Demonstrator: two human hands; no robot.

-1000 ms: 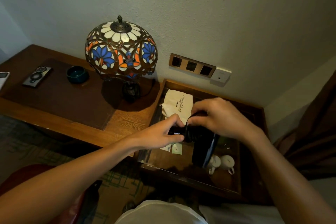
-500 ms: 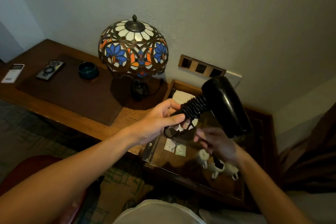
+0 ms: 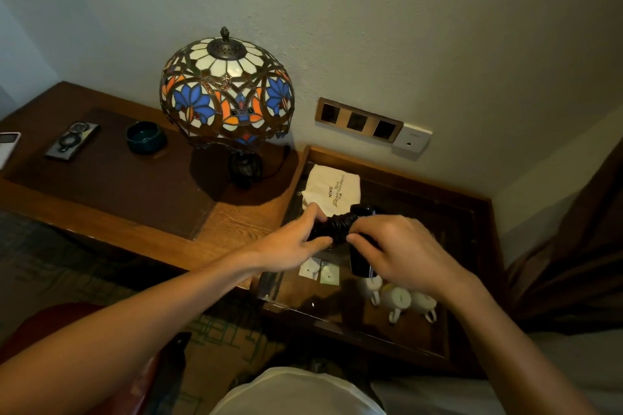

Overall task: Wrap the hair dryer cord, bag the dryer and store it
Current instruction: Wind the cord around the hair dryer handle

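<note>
Two bare forearms reach forward from the bottom of the view and meet above a sunken wooden compartment (image 3: 397, 172) at the right end of a long desk (image 3: 236, 222). The left hand (image 3: 290, 246) is closed around the butt end of the black hair dryer (image 3: 362, 239), thumb on top and fingers curled beneath. The right hand (image 3: 401, 253) covers the dryer's body, its fingertips pinching at the cord (image 3: 338, 224), which lies coiled in tight turns around the handle between the two hands. The dryer is held in the air over the compartment, handle roughly level and barrel pointing down toward the viewer (much of the barrel is hidden behind the right hand).

Below the hands, on the compartment floor, lie two small pale sachets (image 3: 318, 271) side by side, and just to their right stand three white cups (image 3: 399, 300) with handles. Beyond the hands, toward the back of the compartment, a white cloth bag (image 3: 333, 187) with dark printed lettering lies flat.

Further left on the desk stands a stained-glass lamp (image 3: 227, 91) with blue and orange flowers, then a dark teal bowl (image 3: 146, 137), a phone (image 3: 72, 141) lying face down, and a white remote (image 3: 7, 146) at the edge. On the wall behind sits a brass switch panel (image 3: 359, 120) with a white socket (image 3: 412, 141) beside it.
</note>
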